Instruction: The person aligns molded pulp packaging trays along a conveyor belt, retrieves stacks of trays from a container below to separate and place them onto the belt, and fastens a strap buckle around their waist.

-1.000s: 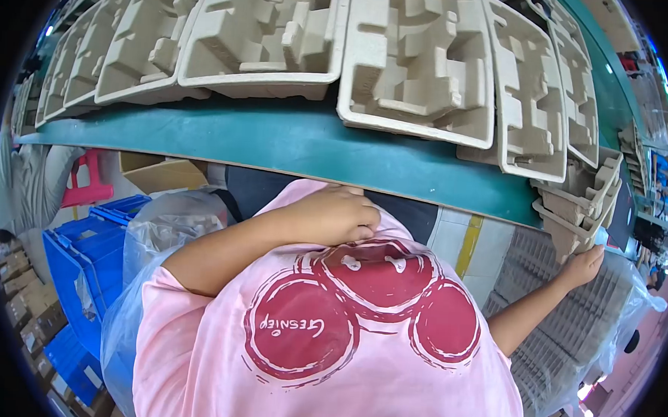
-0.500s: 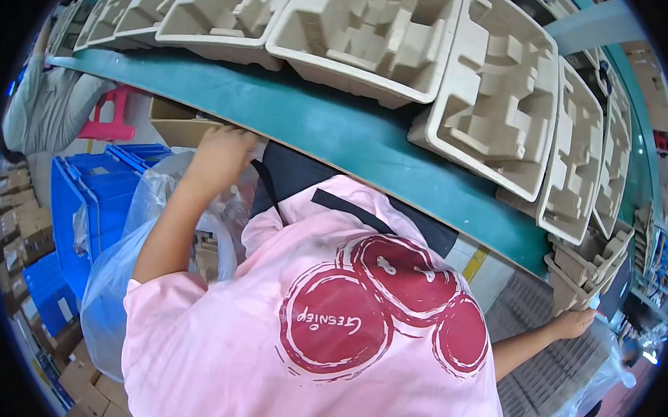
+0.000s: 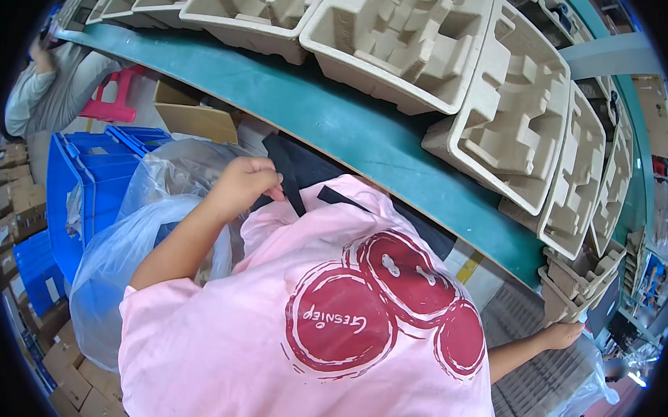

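Note:
My left hand is closed in a pinch above my lap. Its fingertips are beside a black strap; what they hold, if anything, I cannot make out. Out to the right, my right hand is closed at the lower edge of a moulded pulp tray in a small nested stack. Its fingers are partly hidden there. Beneath that arm stands a tall stack of greyish pulp trays, partly wrapped in clear plastic.
A row of beige pulp trays lines the green bench. Left are a blue crate, a clear plastic bag, an open carton and a pink stool. Another person sits at far left.
My left hand has come back from the bench edge to beside the black strap, fingers now pinched. My right hand stays by the tray stack. The view has shifted slightly.

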`<state>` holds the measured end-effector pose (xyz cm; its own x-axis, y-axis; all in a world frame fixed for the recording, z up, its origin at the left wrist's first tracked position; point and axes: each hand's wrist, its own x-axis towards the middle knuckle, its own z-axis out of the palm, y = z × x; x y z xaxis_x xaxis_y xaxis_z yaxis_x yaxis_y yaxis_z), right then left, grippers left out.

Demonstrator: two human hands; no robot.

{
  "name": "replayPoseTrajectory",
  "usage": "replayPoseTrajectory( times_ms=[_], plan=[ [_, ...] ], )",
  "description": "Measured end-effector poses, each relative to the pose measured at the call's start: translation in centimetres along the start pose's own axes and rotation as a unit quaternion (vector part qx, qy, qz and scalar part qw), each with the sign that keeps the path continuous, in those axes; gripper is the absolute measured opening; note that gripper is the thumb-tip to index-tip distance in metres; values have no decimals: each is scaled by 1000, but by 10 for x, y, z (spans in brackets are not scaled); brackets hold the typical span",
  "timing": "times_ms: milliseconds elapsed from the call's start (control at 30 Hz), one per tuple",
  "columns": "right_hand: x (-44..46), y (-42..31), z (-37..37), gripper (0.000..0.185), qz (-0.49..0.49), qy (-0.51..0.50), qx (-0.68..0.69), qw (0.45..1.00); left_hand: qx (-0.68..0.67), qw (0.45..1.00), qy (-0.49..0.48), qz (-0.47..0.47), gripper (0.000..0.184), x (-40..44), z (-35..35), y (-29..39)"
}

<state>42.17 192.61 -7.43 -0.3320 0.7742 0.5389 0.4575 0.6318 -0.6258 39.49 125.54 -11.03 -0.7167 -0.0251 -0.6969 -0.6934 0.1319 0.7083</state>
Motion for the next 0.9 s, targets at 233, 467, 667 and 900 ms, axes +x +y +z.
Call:
replayPoseTrajectory(
  times_ms=[233, 467, 667, 900],
  plan=[
    [-2, -5, 4, 51, -11, 19, -1, 1000, -155, 982, 37, 105, 10, -1, 4, -22],
    [-1, -5, 1, 51, 0, -2, -19, 1000, -32, 971, -237, -3, 12, -19, -2, 7],
    [4, 6, 3, 49, -12, -10, -38, 999, 225, 926, -288, 97, 13, -15, 9, 7],
    [22, 49, -3, 49, -116, -30, -120, 986, 430, 826, -356, 79, 13, -3, 11, 26]
  ],
)
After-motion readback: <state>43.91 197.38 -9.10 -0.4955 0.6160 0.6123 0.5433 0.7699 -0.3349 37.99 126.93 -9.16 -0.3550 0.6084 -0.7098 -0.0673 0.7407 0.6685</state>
